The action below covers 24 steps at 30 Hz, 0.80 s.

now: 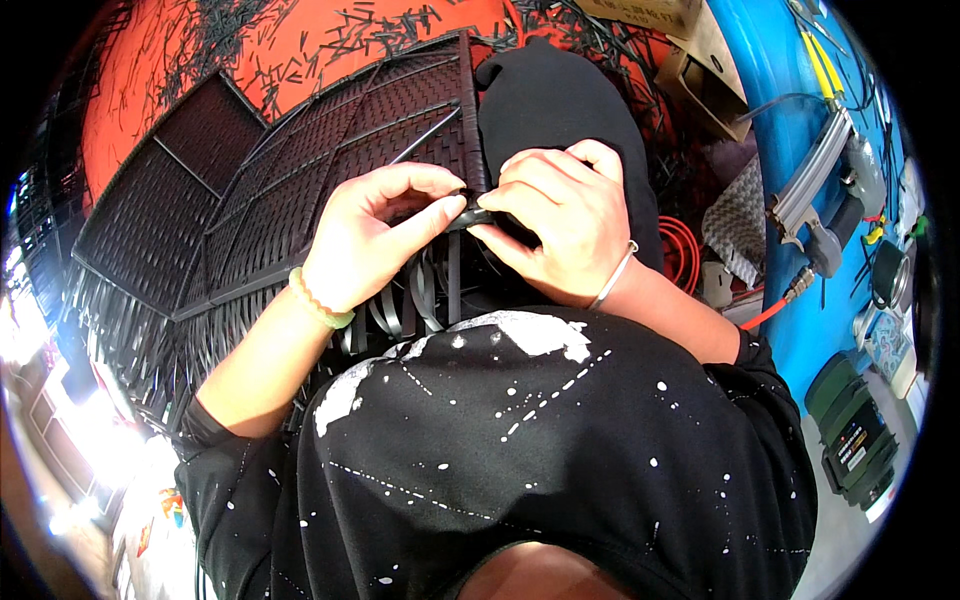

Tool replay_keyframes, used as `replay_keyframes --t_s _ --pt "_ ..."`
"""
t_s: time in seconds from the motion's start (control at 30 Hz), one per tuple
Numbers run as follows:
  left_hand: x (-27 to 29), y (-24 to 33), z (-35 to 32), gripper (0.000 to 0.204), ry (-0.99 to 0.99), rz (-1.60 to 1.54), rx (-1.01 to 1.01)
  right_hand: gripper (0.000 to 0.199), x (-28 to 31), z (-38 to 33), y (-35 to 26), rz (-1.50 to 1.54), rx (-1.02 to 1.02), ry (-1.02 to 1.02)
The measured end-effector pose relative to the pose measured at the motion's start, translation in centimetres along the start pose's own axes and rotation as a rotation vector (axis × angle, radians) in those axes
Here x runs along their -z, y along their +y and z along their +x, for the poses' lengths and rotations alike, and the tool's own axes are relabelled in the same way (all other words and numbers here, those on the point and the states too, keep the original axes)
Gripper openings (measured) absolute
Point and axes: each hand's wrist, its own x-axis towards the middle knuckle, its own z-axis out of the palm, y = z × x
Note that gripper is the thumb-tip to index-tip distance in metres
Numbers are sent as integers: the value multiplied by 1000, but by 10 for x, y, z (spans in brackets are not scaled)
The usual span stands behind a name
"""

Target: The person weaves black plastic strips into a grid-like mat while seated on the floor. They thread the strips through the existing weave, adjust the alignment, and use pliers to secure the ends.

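A dark woven rattan panel (pixel 330 150) leans across my lap on the left, with a frame bar along its edges. Many loose black strips (pixel 423 300) hang from its near side. At the panel's right edge, my left hand (pixel 370 235) pinches a black strip (pixel 474 214) between thumb and forefinger. My right hand (pixel 565 225) grips the same strip from the other side, its fingers curled and thumb pressed toward the left thumb. The fingertips nearly meet, and part of the strip is hidden behind them.
A blue table (pixel 785 110) at the right carries a pneumatic staple gun (pixel 812 175) with an orange hose (pixel 765 314) and yellow-handled pliers (pixel 822 65). A green case (pixel 850 430) lies nearer. Cardboard boxes (pixel 700 85) and a red hose coil (pixel 682 250) stand beside my leg. Black scraps litter the red floor covering (pixel 300 50).
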Motion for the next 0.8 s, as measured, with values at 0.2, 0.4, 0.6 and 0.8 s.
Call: replay_keyframes --t_s 0.2,0.4,0.6,0.8 --pt "7 13 11 20 -109 17 116 21 -2 2 3 -3 1 -2" --pt "2 16 18 13 -56 114 144 22 -1 1 5 7 4 -9" --pt "-2 15 13 12 -1 113 137 22 -1 2 5 23 3 -8" --pt "-8 16 9 9 72 399 -143 21 -2 1 7 16 6 -15"
